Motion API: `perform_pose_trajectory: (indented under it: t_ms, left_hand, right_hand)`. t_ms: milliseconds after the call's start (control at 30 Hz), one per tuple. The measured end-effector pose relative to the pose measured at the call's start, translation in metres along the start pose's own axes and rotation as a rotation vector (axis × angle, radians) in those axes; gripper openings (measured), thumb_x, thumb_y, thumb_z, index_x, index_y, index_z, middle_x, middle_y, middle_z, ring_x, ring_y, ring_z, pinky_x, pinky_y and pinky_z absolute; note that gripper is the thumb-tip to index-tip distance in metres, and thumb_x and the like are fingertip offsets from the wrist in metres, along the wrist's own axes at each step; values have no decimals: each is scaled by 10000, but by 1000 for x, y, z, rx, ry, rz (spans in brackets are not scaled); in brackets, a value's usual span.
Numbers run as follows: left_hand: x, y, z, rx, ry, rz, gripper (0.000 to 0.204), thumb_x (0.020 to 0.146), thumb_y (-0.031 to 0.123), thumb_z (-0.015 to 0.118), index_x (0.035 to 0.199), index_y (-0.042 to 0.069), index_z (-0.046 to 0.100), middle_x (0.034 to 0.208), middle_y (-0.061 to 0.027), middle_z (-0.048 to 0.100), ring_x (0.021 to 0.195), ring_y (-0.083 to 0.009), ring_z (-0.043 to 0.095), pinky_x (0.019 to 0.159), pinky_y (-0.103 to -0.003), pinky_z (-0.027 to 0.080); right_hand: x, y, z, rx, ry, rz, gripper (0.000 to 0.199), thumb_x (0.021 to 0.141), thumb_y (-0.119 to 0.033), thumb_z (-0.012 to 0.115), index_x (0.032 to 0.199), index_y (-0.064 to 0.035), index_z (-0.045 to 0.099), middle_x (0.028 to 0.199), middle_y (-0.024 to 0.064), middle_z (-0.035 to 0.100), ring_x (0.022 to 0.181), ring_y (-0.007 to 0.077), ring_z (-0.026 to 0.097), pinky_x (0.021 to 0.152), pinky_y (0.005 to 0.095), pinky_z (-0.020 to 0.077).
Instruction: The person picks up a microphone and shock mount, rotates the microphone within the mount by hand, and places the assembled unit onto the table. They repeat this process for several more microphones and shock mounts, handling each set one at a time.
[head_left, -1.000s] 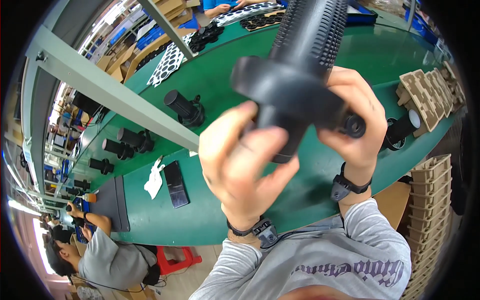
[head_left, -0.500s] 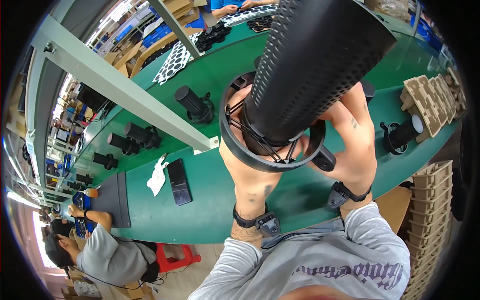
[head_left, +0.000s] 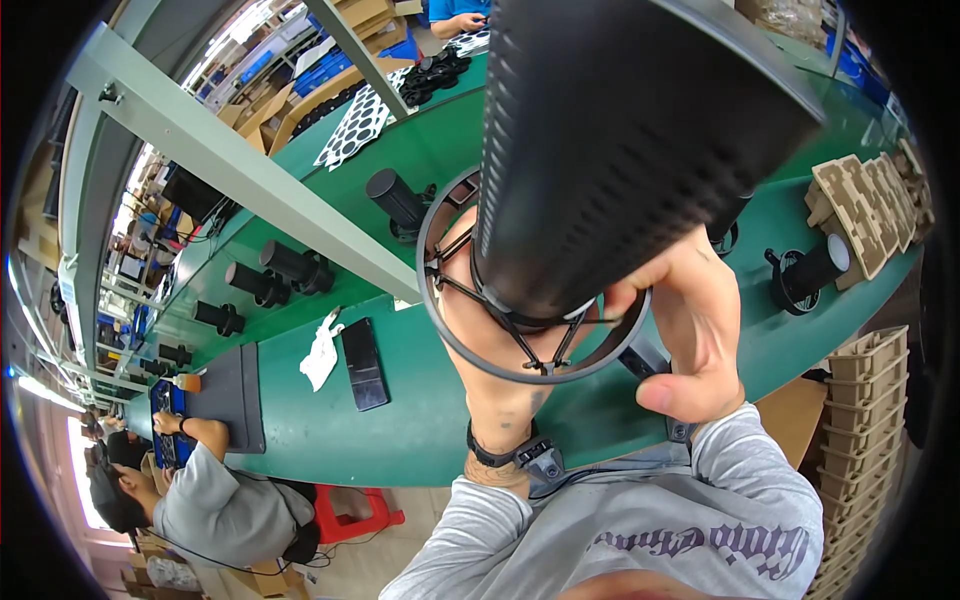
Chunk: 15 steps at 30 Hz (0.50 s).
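The right hand [head_left: 690,330] is raised close to the camera, fingers curled around the lower end of a big black ribbed cylinder [head_left: 630,140]. The left hand [head_left: 480,330] is mostly hidden behind the thin ring frame [head_left: 450,340]; its grip cannot be told.

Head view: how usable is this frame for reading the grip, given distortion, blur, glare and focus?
Head view: fisheye bends the green bench and grey beam near the rim; black cylinder held very close, its perforations softly blurred, hiding most of the left hand; right hand fairly sharp on the ring mount; bright window glare at far left; lighting otherwise even.
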<state>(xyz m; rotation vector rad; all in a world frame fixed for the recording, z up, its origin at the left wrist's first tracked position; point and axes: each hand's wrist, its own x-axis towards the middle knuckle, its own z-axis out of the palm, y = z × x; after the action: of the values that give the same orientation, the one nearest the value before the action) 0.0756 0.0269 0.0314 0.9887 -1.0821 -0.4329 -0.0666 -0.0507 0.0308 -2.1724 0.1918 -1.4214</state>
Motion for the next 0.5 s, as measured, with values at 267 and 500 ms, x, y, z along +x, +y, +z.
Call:
perform_pose_trajectory:
  t_ms: [267,500]
  left_hand:
    - [-7,3,-10,335,-46,49,762,584,127,853,1237,-3,483,1130,-130,606,1030,-234,609,866,-328,483]
    - [-14,13,-7,652,-137,84,716,606,174,813,1210,4,468,1083,-183,557,949,-366,586,791,-390,484]
  right_hand:
    - [-3,-6,6,15,97,136,547,682,-516,624,809,14,583,1165,210,510,1124,315,469,978,375,314]
    - [2,21,5,364,440,280,670,862,-470,449,1294,41,415,1295,214,515,1179,272,515,1003,397,386]
